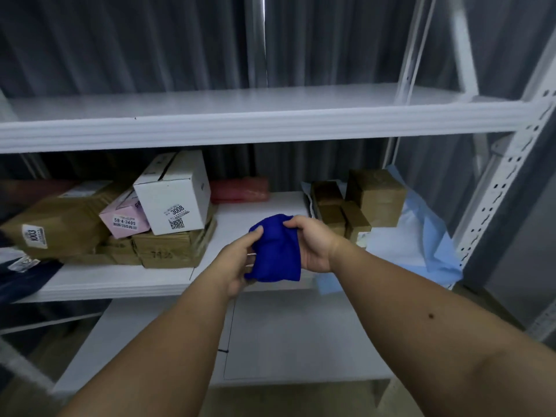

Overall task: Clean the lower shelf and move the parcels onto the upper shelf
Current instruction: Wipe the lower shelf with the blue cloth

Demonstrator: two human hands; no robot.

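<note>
While both hands, left [240, 260] and right [313, 245], grip the bunched blue cloth [275, 251] above the lower shelf [120, 281] front edge (parcels [171, 203] crowd its left and right ends), fold it flat, wipe the bare middle first.

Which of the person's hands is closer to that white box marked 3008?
Left. The left hand grips the blue cloth just right of the white box; the right hand holds the cloth's far side, farther from the box.
</note>
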